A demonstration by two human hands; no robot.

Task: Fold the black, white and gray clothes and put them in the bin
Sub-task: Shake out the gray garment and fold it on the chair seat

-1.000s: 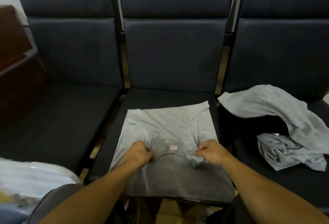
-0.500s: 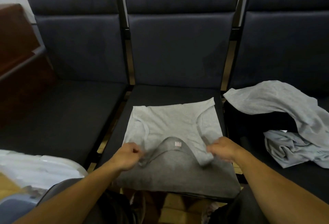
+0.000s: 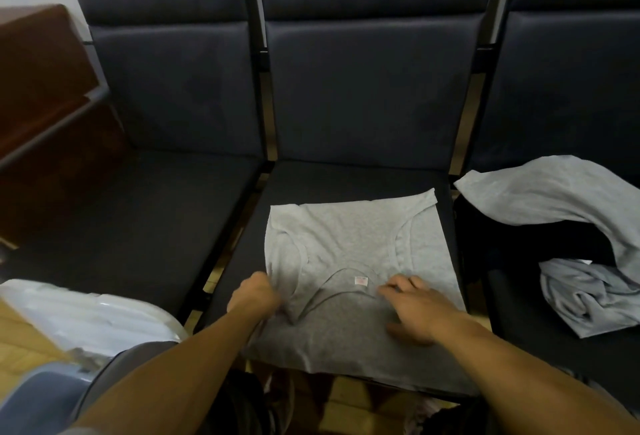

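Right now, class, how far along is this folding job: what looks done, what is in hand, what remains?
Done: nothing is shown finished; no folded garment can be seen. In hand: the gray shirt lies partly folded on the middle seat; the left hand grips its edge, the right hand rests flat beside the collar. Left: a pile of gray and black clothes waits unfolded on the right seat.

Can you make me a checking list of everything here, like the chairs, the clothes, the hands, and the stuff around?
Surface: middle seat of three dark chairs.
Job's things: gray shirt spread flat on it, top folded toward the person, neck label showing; gray clothes and a black garment heaped on the right seat.
Clutter: white plastic thing at lower left, blurred.
Hands: left hand pinches the shirt's edge; right hand lies flat on it, fingers spread.
Cables: nothing seen.
Surroundings: brown wooden furniture at left; wood floor.
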